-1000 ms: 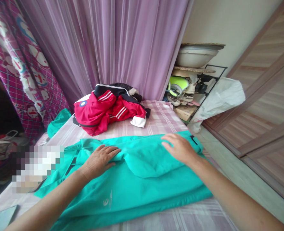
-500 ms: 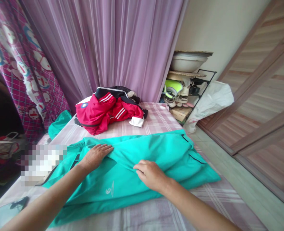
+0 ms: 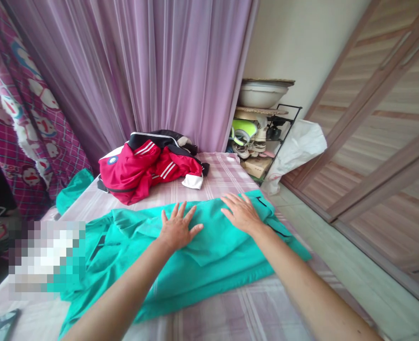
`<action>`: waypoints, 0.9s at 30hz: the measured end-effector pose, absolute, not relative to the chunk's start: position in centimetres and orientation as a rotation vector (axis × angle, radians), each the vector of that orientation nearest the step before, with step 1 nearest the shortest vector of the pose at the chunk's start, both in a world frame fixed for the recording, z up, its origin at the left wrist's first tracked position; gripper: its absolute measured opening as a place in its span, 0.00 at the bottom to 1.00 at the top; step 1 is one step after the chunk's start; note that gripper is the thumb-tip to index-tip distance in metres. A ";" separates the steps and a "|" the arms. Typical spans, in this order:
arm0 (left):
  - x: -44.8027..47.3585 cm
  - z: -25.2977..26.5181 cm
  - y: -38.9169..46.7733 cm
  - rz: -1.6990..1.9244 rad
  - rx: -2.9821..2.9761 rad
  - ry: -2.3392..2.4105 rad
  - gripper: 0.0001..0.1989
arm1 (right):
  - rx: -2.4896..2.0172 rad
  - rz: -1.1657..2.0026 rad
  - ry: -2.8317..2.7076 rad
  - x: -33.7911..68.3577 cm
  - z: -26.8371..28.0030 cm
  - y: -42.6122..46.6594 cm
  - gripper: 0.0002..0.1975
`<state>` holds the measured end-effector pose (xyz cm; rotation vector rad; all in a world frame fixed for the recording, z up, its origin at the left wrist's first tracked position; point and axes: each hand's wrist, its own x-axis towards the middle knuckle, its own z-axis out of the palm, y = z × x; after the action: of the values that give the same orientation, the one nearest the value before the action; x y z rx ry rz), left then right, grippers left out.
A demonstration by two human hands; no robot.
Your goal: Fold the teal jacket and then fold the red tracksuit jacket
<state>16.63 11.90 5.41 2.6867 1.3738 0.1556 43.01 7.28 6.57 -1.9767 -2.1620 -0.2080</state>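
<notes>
A teal garment [image 3: 209,255], which looks like a jacket with dark zip openings, lies spread and partly folded across the bed. My left hand [image 3: 177,227] rests on its upper middle, fingers spread. Further right, my right hand [image 3: 242,213] lies on the cloth near the garment's far right edge, its fingers apart. Neither hand grips anything. My left forearm covers part of the garment's front.
Red clothing [image 3: 134,170] with white stripes is heaped with dark clothing behind the garment. Another teal cloth [image 3: 74,189] hangs at the left edge. A shoe rack [image 3: 284,137], a white bag [image 3: 295,147] and a wooden wardrobe [image 3: 376,132] stand right.
My left hand has moved right over the garment, its fingers spreading. My right hand has opened from a curled shape and moved up and right. The camera view has turned slightly right.
</notes>
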 end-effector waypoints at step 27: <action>14.7 2.6 12.2 -0.028 2.577 1.528 0.40 | -2.524 -0.023 -1.930 45.1 -0.3 8.4 0.29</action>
<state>14.67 12.16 2.57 2.5766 1.5279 -0.0277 45.08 8.36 -0.29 -2.5241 -1.9297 -0.0228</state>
